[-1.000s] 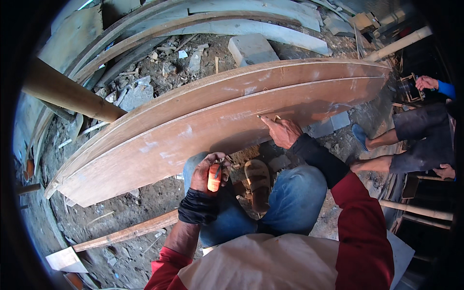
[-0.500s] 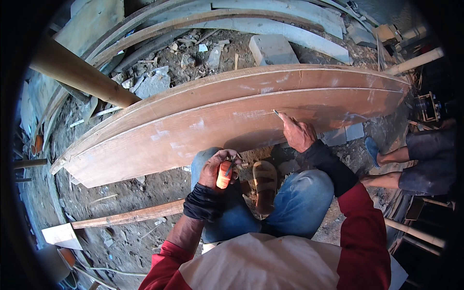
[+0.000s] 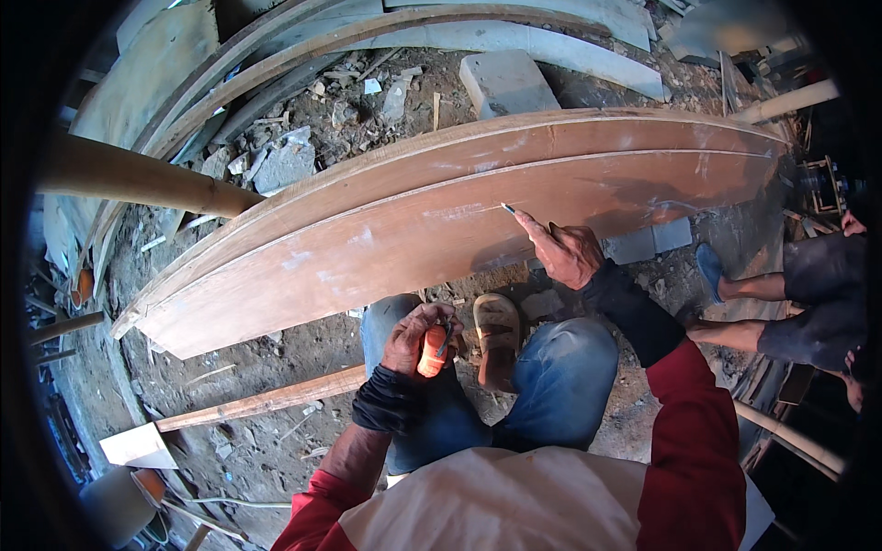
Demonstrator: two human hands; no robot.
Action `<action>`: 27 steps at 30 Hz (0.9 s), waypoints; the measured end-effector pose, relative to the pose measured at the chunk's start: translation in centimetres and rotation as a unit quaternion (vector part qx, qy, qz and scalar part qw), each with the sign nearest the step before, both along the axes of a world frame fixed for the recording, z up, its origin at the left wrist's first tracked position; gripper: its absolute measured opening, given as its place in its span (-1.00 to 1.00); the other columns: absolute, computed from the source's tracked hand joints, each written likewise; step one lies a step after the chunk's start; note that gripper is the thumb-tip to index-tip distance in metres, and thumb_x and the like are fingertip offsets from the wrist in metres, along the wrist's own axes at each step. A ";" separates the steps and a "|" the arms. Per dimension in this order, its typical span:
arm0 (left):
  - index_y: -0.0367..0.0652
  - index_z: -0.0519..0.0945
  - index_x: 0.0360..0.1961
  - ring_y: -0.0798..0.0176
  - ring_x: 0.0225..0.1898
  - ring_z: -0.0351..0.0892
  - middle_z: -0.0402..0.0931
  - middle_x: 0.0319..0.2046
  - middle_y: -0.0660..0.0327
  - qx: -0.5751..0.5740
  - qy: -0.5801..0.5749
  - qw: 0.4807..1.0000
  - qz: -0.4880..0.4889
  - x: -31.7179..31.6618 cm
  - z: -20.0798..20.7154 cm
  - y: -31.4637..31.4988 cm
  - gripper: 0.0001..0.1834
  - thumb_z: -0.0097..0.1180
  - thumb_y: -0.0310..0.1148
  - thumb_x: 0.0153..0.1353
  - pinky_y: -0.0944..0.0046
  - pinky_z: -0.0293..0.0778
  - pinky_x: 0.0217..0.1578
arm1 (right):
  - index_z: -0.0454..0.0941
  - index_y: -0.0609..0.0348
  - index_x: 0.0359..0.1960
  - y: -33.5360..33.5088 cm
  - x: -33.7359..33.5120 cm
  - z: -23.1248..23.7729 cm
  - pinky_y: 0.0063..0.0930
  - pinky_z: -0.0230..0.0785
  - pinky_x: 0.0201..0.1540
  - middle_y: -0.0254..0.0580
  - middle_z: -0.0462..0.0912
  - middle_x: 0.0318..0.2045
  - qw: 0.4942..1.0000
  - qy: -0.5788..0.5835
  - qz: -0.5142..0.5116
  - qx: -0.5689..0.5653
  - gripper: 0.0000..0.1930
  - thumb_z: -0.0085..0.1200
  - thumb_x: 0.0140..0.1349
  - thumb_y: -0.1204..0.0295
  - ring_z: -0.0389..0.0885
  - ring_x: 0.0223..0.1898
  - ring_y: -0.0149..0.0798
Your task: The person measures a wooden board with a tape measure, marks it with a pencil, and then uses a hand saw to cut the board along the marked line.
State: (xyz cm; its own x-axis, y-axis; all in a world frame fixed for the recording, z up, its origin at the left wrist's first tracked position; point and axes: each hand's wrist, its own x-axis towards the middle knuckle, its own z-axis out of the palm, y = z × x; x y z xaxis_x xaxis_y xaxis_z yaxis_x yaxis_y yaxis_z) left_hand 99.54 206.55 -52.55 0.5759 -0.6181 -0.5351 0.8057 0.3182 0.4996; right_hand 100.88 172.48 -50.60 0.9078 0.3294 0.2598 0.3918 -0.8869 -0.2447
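A long curved reddish-brown wooden plank (image 3: 386, 230) lies across the rubble in front of my knees. My right hand (image 3: 565, 250) pinches a thin pencil-like marker (image 3: 508, 209) with its tip on the plank's face, near a pale line. My left hand (image 3: 418, 342) rests over my left knee, closed around a small orange object (image 3: 430, 351) with a dark part sticking out. I am crouched in blue jeans, with a sandal (image 3: 497, 338) showing between my knees.
A round wooden pole (image 3: 138, 179) slants in from the left. More curved planks (image 3: 386, 32) and a grey block (image 3: 508, 81) lie beyond. A narrow batten (image 3: 266, 402) lies on the ground at left. Another person's legs (image 3: 772, 303) are at right.
My right hand has slid left along the plank with the marker. The view has shifted a little; my left hand keeps hold of the orange object over my knee.
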 end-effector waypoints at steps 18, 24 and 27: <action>-0.23 0.55 0.10 0.18 -0.08 0.66 0.63 -0.06 0.15 0.214 -0.043 0.976 -0.023 -10.9 32.9 7.9 -0.62 0.15 -0.23 0.37 0.18 0.64 -0.08 | 0.65 0.10 -0.18 6.4 -48.4 18.6 -0.21 0.63 -0.54 -0.09 0.74 -0.39 0.461 0.518 -0.663 0.281 -0.80 -0.02 0.34 0.37 0.78 -0.48 -0.10; -0.20 0.58 0.11 0.27 -0.06 0.63 0.61 -0.08 0.19 0.173 -0.068 0.978 -0.094 -12.6 41.6 7.1 -0.68 0.11 -0.31 0.41 0.25 0.60 -0.04 | 0.70 0.04 -0.02 13.7 -62.3 29.2 -0.18 0.67 -0.19 -0.01 0.78 -0.20 0.574 0.681 -0.451 0.057 -0.71 0.20 0.24 0.29 0.80 -0.22 -0.05; -0.23 0.57 0.09 0.27 -0.08 0.63 0.60 -0.13 0.18 0.140 -0.155 0.964 -0.166 -13.9 44.1 2.8 -0.67 0.18 -0.31 0.37 0.26 0.62 -0.08 | 0.75 0.01 -0.07 15.4 -62.6 32.2 -0.14 0.63 0.03 -0.01 0.78 -0.11 0.417 0.511 -0.686 0.307 -0.70 0.14 0.28 0.19 0.77 -0.06 0.00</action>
State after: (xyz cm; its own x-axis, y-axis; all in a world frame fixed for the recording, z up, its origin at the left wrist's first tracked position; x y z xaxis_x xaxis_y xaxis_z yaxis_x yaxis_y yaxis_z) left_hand 85.65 209.35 -8.45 0.5305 -0.6523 -0.5414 0.6381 -0.1131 0.7616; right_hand 38.27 187.86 -18.37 -0.1269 -0.5257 -0.8412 -0.9690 0.2468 -0.0080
